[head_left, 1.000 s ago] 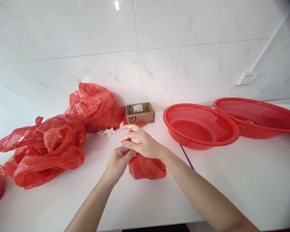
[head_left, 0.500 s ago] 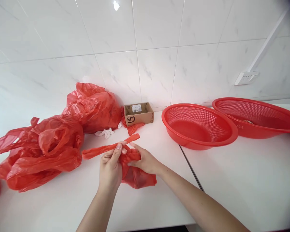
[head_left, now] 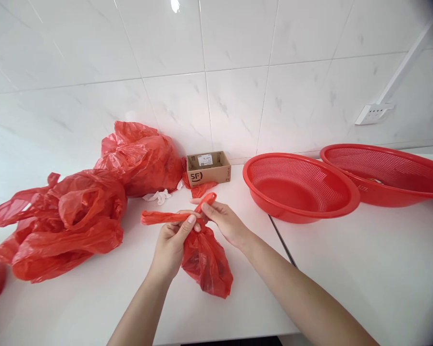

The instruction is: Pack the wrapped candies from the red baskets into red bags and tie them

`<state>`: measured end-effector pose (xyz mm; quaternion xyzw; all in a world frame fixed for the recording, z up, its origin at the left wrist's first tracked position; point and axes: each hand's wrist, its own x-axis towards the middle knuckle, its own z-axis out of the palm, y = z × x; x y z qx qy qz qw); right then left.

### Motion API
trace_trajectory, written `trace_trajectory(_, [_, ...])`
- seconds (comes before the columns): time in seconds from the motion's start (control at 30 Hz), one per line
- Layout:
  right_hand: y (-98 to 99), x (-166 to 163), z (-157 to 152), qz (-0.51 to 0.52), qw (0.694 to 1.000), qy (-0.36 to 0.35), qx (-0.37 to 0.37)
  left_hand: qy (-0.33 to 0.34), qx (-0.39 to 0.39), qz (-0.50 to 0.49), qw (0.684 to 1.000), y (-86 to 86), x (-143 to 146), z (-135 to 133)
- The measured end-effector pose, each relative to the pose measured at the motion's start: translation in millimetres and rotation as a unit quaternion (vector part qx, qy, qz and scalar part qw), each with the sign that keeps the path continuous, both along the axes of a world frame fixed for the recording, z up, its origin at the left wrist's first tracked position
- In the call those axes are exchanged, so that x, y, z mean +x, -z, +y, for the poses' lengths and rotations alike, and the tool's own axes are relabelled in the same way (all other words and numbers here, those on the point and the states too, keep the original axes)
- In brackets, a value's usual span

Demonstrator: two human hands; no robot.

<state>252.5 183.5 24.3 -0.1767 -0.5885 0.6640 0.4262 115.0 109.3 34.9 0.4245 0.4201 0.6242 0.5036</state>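
A small red plastic bag (head_left: 209, 264) hangs down from my two hands, its lower part bulging over the white table. My left hand (head_left: 173, 240) pinches the gathered neck between thumb and fingers, and one long handle strip sticks out to the left of it. My right hand (head_left: 225, 218) grips the other handle, whose loop end pokes up above the fingers. The two strips cross at the neck where my hands meet. What the bag contains cannot be made out.
Left lie two big stuffed red bags (head_left: 72, 216) (head_left: 144, 161). A small cardboard box (head_left: 211, 174) stands by the tiled wall, with crumpled white scraps (head_left: 159, 196) near it. Two red plastic baskets (head_left: 303, 214) (head_left: 389, 194) sit at the right. A socket (head_left: 373, 114) is on the wall.
My right hand has moved up from the bag's body to its handle. The bag now hangs lower and longer below my hands. My left hand has shifted slightly right, still pinching the neck.
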Motion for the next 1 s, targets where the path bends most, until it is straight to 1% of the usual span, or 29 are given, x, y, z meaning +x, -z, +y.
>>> trace_trajectory(0.13, [-32.4,0.2,5.8,0.041,0.995,0.091,0.014,0.026,-0.028,0.015,0.999,-7.0,9.8,-3.8])
trace_trajectory(0.23, [-46.8,6.5,-6.8,0.027,0.991,0.124,0.042,0.021,-0.027,0.033,0.999,-10.0,7.3,-4.4])
trace_trajectory(0.3, [-48.2,11.9,-22.2,-0.007,0.989,0.133,0.066,0.017,-0.01,0.029,0.999,-8.9,-0.4,-3.7])
trace_trajectory(0.37, [-44.0,16.6,-37.3,-0.041,0.987,0.132,0.084,0.009,0.012,0.042,0.999,-6.3,-10.5,-3.5])
trace_trajectory(0.47, [-32.7,22.0,-48.7,-0.067,0.987,0.135,0.054,-0.003,0.027,0.123,0.992,-5.3,-23.9,-6.2])
trace_trajectory(0.57, [-22.2,27.2,-44.0,-0.106,0.984,0.14,0.017,-0.007,0.032,0.237,0.971,-11.2,-31.2,-10.5])
trace_trajectory(0.63, [-18.9,30.7,-36.1,-0.175,0.978,0.113,0.024,-0.011,0.049,0.301,0.952,-16.8,-33.4,-12.4])
trace_trajectory(0.7, [-20.7,33.1,-28.1,-0.255,0.961,0.09,0.056,-0.011,0.063,0.341,0.938,-21.7,-34.7,-12.9])
trace_trajectory(0.77, [-27.5,33.1,-21.8,-0.291,0.944,0.097,0.121,0.001,0.074,0.356,0.932,-25.2,-36.0,-12.5])
trace_trajectory(0.83, [-36.8,29.9,-17.9,-0.271,0.938,0.105,0.186,0.022,0.085,0.362,0.928,-28.5,-37.4,-12.0])
trace_trajectory(0.87, [-41.1,27.1,-16.5,-0.252,0.94,0.096,0.207,0.03,0.09,0.366,0.926,-30.4,-38.0,-11.9])
trace_trajectory(0.93, [-47.0,19.4,-14.3,-0.21,0.951,0.058,0.219,0.035,0.098,0.372,0.922,-35.3,-38.4,-12.2])
trace_trajectory(1.0, [-48.2,10.5,-12.2,-0.156,0.965,0.033,0.209,0.021,0.11,0.367,0.923,-40.9,-36.9,-12.7])
